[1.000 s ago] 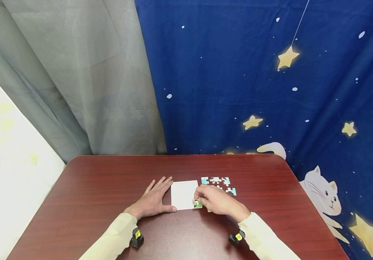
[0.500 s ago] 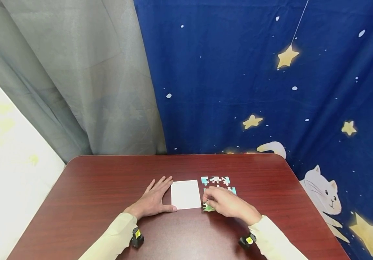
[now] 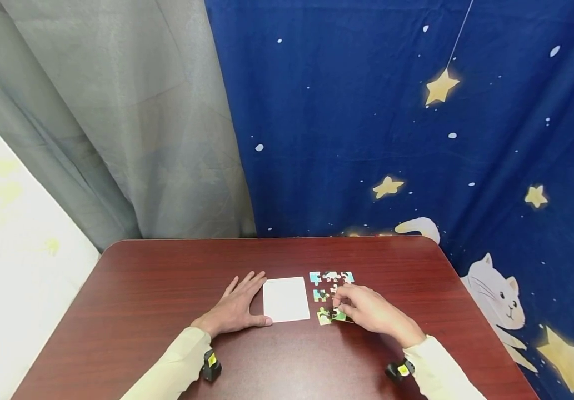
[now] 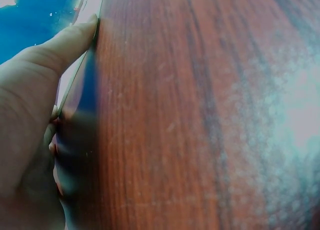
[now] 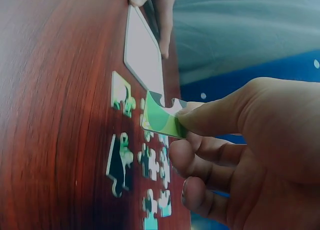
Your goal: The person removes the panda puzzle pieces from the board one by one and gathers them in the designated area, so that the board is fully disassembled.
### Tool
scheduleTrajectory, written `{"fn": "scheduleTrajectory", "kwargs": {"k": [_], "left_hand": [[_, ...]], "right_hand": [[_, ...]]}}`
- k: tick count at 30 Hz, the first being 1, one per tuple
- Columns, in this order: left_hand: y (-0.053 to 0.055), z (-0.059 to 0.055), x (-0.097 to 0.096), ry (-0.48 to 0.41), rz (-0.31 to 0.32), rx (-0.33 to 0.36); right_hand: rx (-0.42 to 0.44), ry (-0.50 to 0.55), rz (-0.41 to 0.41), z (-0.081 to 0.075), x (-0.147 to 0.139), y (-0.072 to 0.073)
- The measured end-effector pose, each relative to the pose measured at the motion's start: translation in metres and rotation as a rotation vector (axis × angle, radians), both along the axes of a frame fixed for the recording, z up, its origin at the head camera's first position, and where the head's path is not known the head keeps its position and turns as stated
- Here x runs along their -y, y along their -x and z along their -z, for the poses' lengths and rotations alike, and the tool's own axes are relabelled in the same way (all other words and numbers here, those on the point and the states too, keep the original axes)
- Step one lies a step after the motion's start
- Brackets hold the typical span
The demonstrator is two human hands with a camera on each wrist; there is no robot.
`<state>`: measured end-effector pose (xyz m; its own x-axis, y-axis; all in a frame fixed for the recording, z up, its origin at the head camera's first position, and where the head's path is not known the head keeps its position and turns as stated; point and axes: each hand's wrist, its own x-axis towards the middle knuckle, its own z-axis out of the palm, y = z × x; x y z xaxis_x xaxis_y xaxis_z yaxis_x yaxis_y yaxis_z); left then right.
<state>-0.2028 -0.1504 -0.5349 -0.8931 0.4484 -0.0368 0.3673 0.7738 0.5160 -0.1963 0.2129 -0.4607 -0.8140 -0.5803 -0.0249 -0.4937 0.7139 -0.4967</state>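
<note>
My right hand [image 3: 369, 311] pinches a green and white corner jigsaw piece [image 5: 162, 115] between thumb and fingers, raised over the table to the right of the white square board [image 3: 287, 300]. Below it lie loose jigsaw pieces, among them a green and white one [image 3: 324, 316] and a dark one [image 5: 119, 162]; the hand covers some of them in the head view. At the board's left edge my left hand [image 3: 236, 308] lies flat with fingers spread. Its thumb [image 4: 75, 37] touches the board's near left corner.
More jigsaw pieces lie behind the held one, including a light blue corner piece [image 3: 315, 276] and a white one [image 3: 332, 276]. The reddish-brown table [image 3: 176, 278] ends at a grey curtain [image 3: 191, 166] and a blue star-patterned curtain [image 3: 342, 139].
My right hand has carried the jigsaw piece rightward, from over the board's near right corner to above the loose pieces. The left hand and the board have stayed in place.
</note>
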Motion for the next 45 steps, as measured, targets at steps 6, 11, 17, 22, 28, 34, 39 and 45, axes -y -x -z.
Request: {"fn": "scheduleTrajectory", "kwargs": {"k": [6, 11, 17, 22, 28, 34, 39, 45], "left_hand": [[0.000, 0.000, 0.001, -0.013, -0.004, -0.004], [0.000, -0.003, 0.000, 0.008, 0.005, 0.005], [0.001, -0.002, 0.000, 0.015, 0.004, 0.003], [0.001, -0.001, 0.000, 0.028, 0.001, 0.001], [0.001, -0.002, 0.000, 0.027, 0.000, 0.003], [0.001, 0.000, 0.001, 0.024, 0.000, 0.000], [0.000, 0.000, 0.001, 0.021, 0.000, -0.003], [0.000, -0.003, -0.001, 0.016, 0.008, -0.004]], "right_hand": [[0.000, 0.021, 0.044, 0.005, -0.014, 0.001], [0.002, 0.046, 0.089, 0.012, -0.028, 0.000], [0.010, 0.079, 0.127, 0.017, -0.045, -0.001], [0.021, 0.080, 0.149, 0.019, -0.056, -0.002], [0.021, 0.067, 0.151, 0.024, -0.061, -0.002], [0.030, 0.069, 0.160, 0.030, -0.061, 0.000], [0.009, 0.070, 0.178, 0.036, -0.058, 0.002], [-0.024, 0.064, 0.250, 0.036, -0.055, 0.001]]}}
